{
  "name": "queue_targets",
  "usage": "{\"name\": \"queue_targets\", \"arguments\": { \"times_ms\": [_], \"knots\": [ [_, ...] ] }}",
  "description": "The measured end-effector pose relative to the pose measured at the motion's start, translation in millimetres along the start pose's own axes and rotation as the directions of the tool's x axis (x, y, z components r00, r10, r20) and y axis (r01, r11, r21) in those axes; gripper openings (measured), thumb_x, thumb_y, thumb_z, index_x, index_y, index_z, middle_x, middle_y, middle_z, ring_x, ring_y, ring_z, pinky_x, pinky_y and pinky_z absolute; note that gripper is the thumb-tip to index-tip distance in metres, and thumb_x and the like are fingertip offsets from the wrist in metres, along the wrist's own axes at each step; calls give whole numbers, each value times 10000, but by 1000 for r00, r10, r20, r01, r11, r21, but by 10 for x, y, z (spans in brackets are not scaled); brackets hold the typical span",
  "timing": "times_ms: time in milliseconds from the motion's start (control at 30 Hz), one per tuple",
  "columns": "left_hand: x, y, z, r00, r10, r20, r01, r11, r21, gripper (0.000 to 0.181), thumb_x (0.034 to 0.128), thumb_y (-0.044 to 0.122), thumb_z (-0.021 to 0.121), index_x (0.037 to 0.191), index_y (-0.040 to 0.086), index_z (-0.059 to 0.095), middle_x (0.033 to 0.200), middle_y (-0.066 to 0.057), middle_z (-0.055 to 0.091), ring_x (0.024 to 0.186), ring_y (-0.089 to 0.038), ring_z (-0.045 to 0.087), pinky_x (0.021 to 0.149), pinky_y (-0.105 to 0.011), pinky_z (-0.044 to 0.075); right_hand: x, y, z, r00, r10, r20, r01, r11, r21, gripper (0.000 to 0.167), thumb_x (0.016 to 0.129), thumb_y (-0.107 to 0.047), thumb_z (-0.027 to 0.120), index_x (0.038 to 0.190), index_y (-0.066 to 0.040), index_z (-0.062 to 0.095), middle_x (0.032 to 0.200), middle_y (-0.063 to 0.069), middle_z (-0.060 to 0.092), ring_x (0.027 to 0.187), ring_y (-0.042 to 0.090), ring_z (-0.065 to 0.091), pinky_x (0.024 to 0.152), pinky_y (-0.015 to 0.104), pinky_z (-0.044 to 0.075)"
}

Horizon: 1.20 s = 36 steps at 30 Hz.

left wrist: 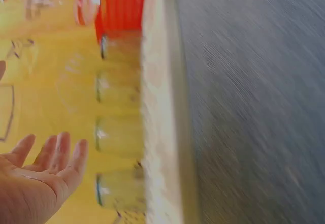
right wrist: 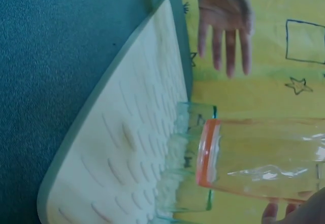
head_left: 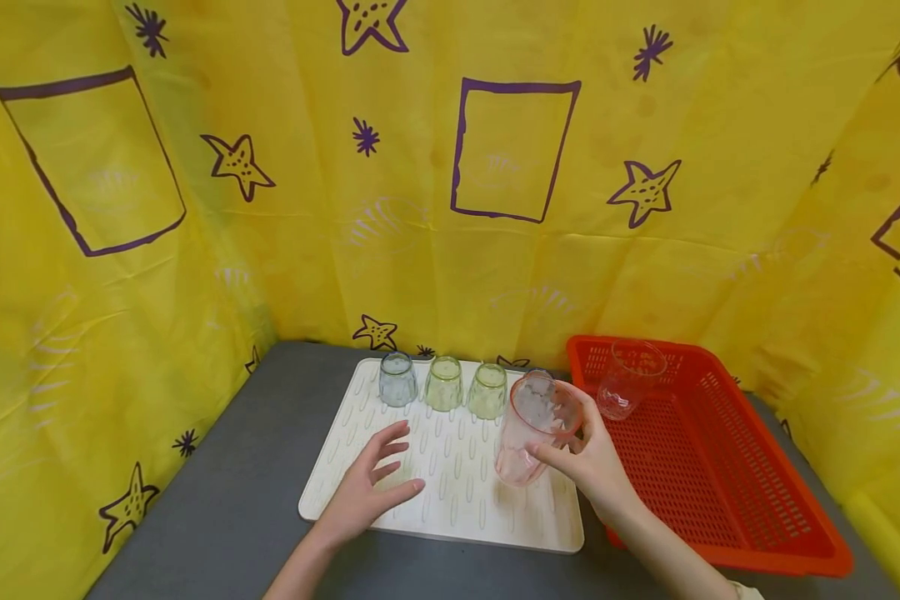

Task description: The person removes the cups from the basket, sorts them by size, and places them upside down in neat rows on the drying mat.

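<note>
My right hand [head_left: 596, 462] grips a tall pink-tinted glass [head_left: 521, 450], held tilted over the right part of a white ridged board [head_left: 450, 500]. In the right wrist view the pink glass [right wrist: 264, 158] lies sideways across the picture, with some fingertips at its lower side. My left hand [head_left: 367, 492] hangs above the board's left front, fingers spread and holding nothing; the left wrist view shows that hand [left wrist: 45, 183] apart from the glasses. Along the board's back edge stand a blue glass [head_left: 398, 383], two green glasses [head_left: 444, 386] and another blue-rimmed one, mostly hidden behind the pink glass.
A red perforated basket [head_left: 765, 450] stands right of the board, with a tall clear glass [head_left: 622, 387] leaning in its back left corner. Yellow patterned cloth [head_left: 307, 275] hangs behind and at both sides. The grey table [head_left: 217, 483] extends left of the board.
</note>
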<state>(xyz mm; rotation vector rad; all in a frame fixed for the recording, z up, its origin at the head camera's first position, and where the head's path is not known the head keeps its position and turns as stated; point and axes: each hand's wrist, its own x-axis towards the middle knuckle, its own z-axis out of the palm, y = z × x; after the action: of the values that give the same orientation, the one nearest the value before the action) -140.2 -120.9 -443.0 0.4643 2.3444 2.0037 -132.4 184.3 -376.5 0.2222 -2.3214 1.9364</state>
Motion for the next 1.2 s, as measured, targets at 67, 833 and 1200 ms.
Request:
{"name": "queue_targets", "arguments": {
  "times_ms": [67, 833, 1200],
  "knots": [
    [22, 47, 69, 999, 17, 40, -17, 1000, 1, 736, 807, 137, 801, 1433, 207, 421, 1441, -39, 449, 1285, -292, 456, 1035, -480, 396, -6, 23, 42, 1000, -12, 11, 12, 1000, 4, 803, 776, -78, 790, 1448, -129, 353, 1428, 116, 376, 1295, 356, 388, 1008, 508, 373],
    [233, 220, 579, 970, 137, 203, -148, 988, 43, 833, 722, 252, 869, 1431, 227, 434, 1324, 64, 530, 1210, -252, 502, 935, -377, 489, -83, 213, 361, 979, -120, 166, 124, 992, -13, 795, 752, -148, 828, 1429, -181, 413, 1310, 54, 463, 1168, 355, 397, 963, 504, 426],
    [222, 202, 600, 974, 117, 194, -126, 991, 38, 785, 725, 268, 873, 1393, 262, 462, 1225, 63, 595, 1159, -162, 534, 896, -354, 504, -109, 200, 410, 976, -116, 184, 123, 992, -24, 843, 737, -171, 841, 1446, -221, 388, 1324, 78, 466, 1182, 347, 395, 955, 549, 391]
  ]
}}
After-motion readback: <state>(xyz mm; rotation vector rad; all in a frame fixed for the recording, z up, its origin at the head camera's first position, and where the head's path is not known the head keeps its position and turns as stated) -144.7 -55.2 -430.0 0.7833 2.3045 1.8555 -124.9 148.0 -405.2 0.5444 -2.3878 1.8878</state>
